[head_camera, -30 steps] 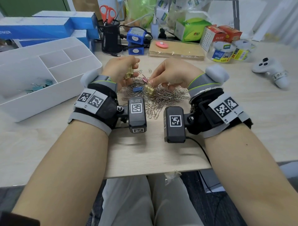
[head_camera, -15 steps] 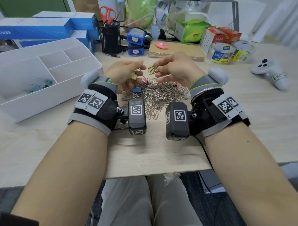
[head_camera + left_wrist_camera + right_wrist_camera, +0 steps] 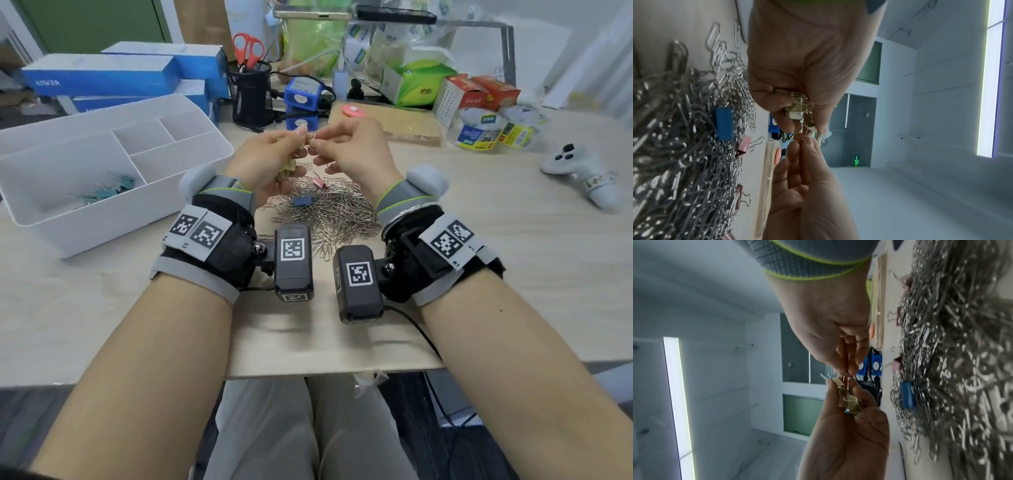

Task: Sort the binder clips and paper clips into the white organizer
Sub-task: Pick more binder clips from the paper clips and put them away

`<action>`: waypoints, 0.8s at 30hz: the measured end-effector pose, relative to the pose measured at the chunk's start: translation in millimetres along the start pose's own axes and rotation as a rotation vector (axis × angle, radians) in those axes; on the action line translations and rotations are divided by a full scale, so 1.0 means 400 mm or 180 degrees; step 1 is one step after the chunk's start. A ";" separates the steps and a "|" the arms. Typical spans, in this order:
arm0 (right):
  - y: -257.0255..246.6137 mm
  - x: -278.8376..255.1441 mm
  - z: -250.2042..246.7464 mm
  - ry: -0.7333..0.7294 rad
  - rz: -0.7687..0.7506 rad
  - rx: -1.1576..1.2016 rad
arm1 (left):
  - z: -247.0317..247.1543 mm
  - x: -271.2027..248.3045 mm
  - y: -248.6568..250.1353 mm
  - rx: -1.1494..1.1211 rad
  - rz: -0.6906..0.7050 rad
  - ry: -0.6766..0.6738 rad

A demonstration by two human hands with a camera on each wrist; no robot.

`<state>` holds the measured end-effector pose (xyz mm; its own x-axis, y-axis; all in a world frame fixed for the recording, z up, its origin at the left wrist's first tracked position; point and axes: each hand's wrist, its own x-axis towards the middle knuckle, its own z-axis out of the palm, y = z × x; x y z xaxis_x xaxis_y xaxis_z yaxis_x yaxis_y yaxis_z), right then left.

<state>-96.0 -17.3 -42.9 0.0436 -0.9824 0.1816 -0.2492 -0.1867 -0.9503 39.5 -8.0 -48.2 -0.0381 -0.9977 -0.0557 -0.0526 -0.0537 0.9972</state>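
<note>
My left hand (image 3: 296,154) grips a small bunch of gold binder clips (image 3: 290,166), also seen as gold binder clips (image 3: 797,112) in the left wrist view. My right hand (image 3: 317,145) pinches the wire handle of one more gold binder clip (image 3: 838,381) against the left thumb. Both hands hover above a heap of silver paper clips (image 3: 329,212). A blue binder clip (image 3: 303,201) and a pink binder clip (image 3: 320,181) lie in that heap. The white organizer (image 3: 113,222) stands at the left, with teal binder clips (image 3: 109,192) in its big front compartment.
A black mesh pen cup (image 3: 251,99) with red scissors and stacked blue boxes (image 3: 102,75) stand behind the organizer. A brown pad (image 3: 387,125), tape rolls (image 3: 479,132) and a white game controller (image 3: 579,171) lie at the right. The table's front edge runs under my forearms.
My right hand lifted a gold binder clip out of the heap and carried it up and left to the left hand. Both hands rose away from the heap.
</note>
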 end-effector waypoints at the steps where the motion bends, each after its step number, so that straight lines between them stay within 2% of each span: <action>1: -0.008 0.000 0.014 -0.0051 -0.0034 0.0007 | -0.013 -0.008 0.001 -0.0009 0.0036 0.0084; 4: -0.042 0.002 0.052 -0.0217 -0.0118 -0.0046 | -0.062 -0.018 0.015 0.0021 0.0203 0.0316; 7: -0.081 0.005 0.087 -0.0493 -0.0111 -0.0397 | -0.136 -0.016 0.041 0.0074 0.0323 0.0773; 11: -0.107 0.002 0.152 -0.1298 -0.0239 -0.1015 | -0.244 -0.003 0.069 0.0212 0.0478 0.1308; 15: -0.102 0.004 0.209 -0.1944 -0.0275 -0.1406 | -0.316 0.016 0.067 0.0302 0.0458 0.1477; 24: -0.106 0.028 0.228 -0.2185 -0.0398 -0.1510 | -0.393 0.067 0.095 0.0987 0.0400 0.2007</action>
<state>3.4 -20.6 -23.8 0.6381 -0.7675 -0.0613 -0.5766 -0.4236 -0.6986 193.5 -43.2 -4.1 0.5168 -0.8343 0.1919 -0.3707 -0.0161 0.9286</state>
